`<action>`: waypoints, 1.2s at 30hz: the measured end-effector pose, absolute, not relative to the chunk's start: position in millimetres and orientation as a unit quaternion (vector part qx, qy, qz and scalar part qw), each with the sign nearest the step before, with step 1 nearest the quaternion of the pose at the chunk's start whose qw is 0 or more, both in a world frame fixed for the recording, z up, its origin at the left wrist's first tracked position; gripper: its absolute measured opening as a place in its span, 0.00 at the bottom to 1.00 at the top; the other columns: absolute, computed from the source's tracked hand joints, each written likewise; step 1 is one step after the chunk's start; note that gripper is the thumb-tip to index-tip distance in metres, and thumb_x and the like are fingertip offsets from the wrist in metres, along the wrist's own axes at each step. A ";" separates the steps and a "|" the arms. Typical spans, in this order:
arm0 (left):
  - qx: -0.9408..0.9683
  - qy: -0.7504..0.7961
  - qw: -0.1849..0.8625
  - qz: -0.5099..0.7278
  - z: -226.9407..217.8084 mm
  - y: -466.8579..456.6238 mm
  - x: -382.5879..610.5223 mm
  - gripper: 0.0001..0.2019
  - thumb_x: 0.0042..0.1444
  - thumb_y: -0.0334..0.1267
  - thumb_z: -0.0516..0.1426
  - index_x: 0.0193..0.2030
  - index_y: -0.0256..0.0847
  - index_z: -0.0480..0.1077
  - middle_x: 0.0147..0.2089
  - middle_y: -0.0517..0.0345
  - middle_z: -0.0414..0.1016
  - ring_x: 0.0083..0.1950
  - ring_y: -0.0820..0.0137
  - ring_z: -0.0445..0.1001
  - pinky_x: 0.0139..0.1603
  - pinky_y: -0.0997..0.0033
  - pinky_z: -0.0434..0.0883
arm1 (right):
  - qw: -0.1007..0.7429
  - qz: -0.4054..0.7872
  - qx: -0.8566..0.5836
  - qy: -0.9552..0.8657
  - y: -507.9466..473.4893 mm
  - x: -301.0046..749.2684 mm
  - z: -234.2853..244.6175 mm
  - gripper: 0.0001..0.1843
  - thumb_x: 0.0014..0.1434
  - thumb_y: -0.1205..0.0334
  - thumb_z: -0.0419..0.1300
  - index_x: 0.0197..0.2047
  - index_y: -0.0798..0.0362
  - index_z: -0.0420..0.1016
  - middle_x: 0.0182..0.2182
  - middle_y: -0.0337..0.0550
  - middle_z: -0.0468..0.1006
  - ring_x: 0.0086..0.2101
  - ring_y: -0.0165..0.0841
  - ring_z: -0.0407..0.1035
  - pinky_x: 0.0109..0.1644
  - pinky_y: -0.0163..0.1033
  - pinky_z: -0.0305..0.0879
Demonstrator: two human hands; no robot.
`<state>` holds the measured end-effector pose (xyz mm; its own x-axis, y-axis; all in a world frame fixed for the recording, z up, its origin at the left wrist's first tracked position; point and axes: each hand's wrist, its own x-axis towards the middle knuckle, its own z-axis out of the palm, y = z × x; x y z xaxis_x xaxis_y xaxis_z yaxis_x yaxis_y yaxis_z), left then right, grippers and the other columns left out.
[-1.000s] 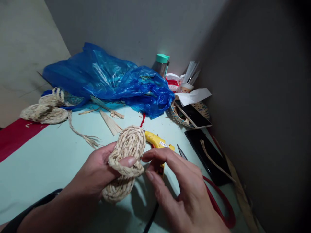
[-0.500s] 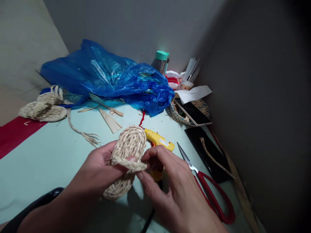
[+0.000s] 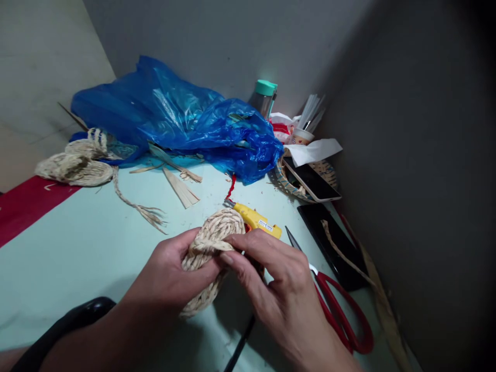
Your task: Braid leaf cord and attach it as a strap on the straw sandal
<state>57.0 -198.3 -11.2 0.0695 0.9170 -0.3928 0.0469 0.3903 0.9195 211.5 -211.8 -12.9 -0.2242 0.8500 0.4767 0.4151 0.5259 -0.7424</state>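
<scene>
Gripping left hand (image 3: pixel 170 274): clamped on woven piece (image 3: pixel 225 223), seven o'clock in view.
Right hand (image 3: pixel 279 279): pinched together on strap (image 3: pixel 209 246).
Strap: seemingly a positioning step; next move calls for steadiness.

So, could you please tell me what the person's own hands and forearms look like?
Both the left hand and the right hand are bare, with no gloves, sleeves or rings showing. At the left forearm is a glossy black band, smooth and rounded, perhaps a watch or strap; I cannot tell which.
</scene>
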 end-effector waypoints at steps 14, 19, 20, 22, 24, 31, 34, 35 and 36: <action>0.365 0.545 0.607 0.449 -5.1 -199.8 51.3 0.30 0.40 0.31 0.65 0.55 0.41 0.74 0.38 0.59 0.84 0.38 0.62 0.81 0.35 0.74 0.75 | 0.438 0.258 -0.482 -0.713 -216.8 214.3 -9.7 0.08 0.60 0.62 0.63 0.42 0.52 0.70 0.31 0.35 0.74 0.28 0.26 0.68 0.31 0.30 0.66; 0.366 0.507 0.605 0.493 -10.6 -202.0 50.7 0.28 0.38 0.29 0.68 0.51 0.45 0.77 0.40 0.62 0.85 0.42 0.63 0.82 0.37 0.79 0.77 | 0.436 0.241 -0.473 -0.726 -215.9 203.8 -6.8 0.07 0.62 0.66 0.58 0.30 0.54 0.69 0.22 0.33 0.68 0.23 0.23 0.62 0.27 0.29 0.58; 0.369 0.507 0.599 0.498 -11.7 -202.2 51.1 0.27 0.39 0.29 0.69 0.50 0.45 0.77 0.40 0.63 0.85 0.43 0.64 0.83 0.37 0.80 0.77 | 0.439 0.238 -0.474 -0.725 -216.0 202.4 -6.6 0.07 0.61 0.66 0.58 0.30 0.54 0.69 0.22 0.33 0.68 0.23 0.23 0.61 0.27 0.29 0.57; 0.378 0.511 0.588 0.501 -12.9 -202.8 52.5 0.26 0.40 0.32 0.70 0.50 0.47 0.78 0.41 0.63 0.85 0.42 0.65 0.83 0.36 0.82 0.77 | 0.444 0.228 -0.471 -0.727 -216.1 200.3 -7.2 0.07 0.61 0.67 0.56 0.30 0.55 0.69 0.22 0.33 0.68 0.23 0.23 0.61 0.27 0.30 0.56; 0.380 0.520 0.579 0.500 -12.7 -203.5 54.2 0.25 0.41 0.35 0.70 0.50 0.48 0.78 0.41 0.63 0.85 0.41 0.66 0.83 0.35 0.82 0.76 | 0.454 0.218 -0.463 -0.729 -216.2 198.8 -8.7 0.07 0.61 0.69 0.55 0.30 0.55 0.69 0.23 0.34 0.68 0.23 0.24 0.61 0.27 0.31 0.56; 0.388 0.485 0.622 0.477 -16.5 -204.0 49.6 0.25 0.48 0.44 0.68 0.55 0.49 0.74 0.45 0.59 0.85 0.46 0.60 0.82 0.34 0.77 0.77 | 0.437 0.124 -0.456 -0.766 -218.3 196.9 -12.5 0.08 0.59 0.73 0.53 0.30 0.56 0.69 0.23 0.37 0.66 0.25 0.28 0.61 0.27 0.35 0.53; 0.396 0.485 0.622 0.471 -18.7 -204.6 47.9 0.29 0.47 0.42 0.69 0.58 0.48 0.73 0.43 0.58 0.85 0.44 0.59 0.82 0.31 0.78 0.76 | 0.429 0.116 -0.464 -0.767 -219.5 196.3 -13.5 0.09 0.60 0.73 0.52 0.29 0.55 0.67 0.23 0.37 0.65 0.24 0.28 0.61 0.28 0.36 0.53; 0.389 0.498 0.617 0.469 -18.0 -205.2 48.6 0.31 0.46 0.41 0.69 0.59 0.47 0.72 0.43 0.58 0.85 0.45 0.59 0.82 0.32 0.78 0.76 | 0.429 0.124 -0.471 -0.761 -220.1 195.5 -14.1 0.09 0.60 0.73 0.52 0.29 0.54 0.66 0.23 0.37 0.65 0.24 0.28 0.60 0.28 0.36 0.53; 0.381 0.510 0.614 0.465 -16.8 -205.9 49.7 0.32 0.46 0.41 0.69 0.60 0.46 0.71 0.43 0.58 0.85 0.45 0.58 0.82 0.32 0.77 0.76 | 0.433 0.134 -0.479 -0.752 -220.8 194.4 -15.0 0.10 0.60 0.72 0.52 0.28 0.54 0.64 0.23 0.37 0.64 0.24 0.28 0.60 0.28 0.36 0.52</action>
